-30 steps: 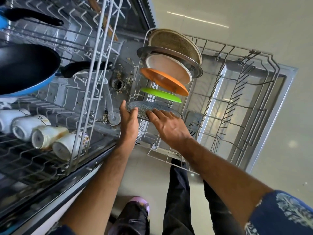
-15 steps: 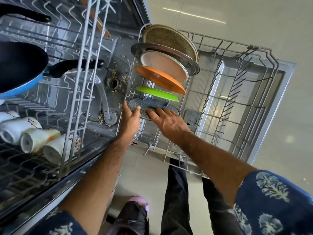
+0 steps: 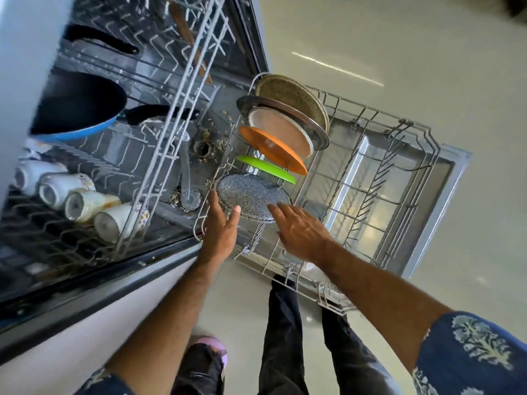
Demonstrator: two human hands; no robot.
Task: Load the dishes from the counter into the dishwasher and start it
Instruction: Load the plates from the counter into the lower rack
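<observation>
Hands, two. Left hand [image 3: 221, 226]: fingers straight and spread, thumb tip at the near rim of the speckled grey plate [image 3: 252, 196], nothing held. Right hand [image 3: 302, 229]: fingers straight, loosely fanned, tips at the same plate's rim at its 4 o'clock side; whether they touch it cannot be told.

Lower rack [image 3: 370, 178], one, pulled out over the open door [image 3: 445, 212]. Plates standing on edge in it, six, in a single row running from the hands toward 12 o'clock: speckled grey plate nearest, then green plate [image 3: 265, 169], orange plate [image 3: 273, 151], pale pink plate [image 3: 281, 131], steel plate [image 3: 319, 132], and brown speckled plate [image 3: 291, 95] at the far end. The rack from 1 to 4 o'clock of the row holds bare tines only; its near edge lies just past the right wrist.

Upper rack [image 3: 171, 115], one, at 9 to 11 o'clock. Cups [image 3: 82, 205], four, on their sides in a row near its front edge. Blue frying pan [image 3: 77, 106], one, black inside, handle pointing toward the plates. A second black handle [image 3: 102, 42] lies farther back.

Tub floor [image 3: 205, 143], between the racks: scattered food bits around the drain.
</observation>
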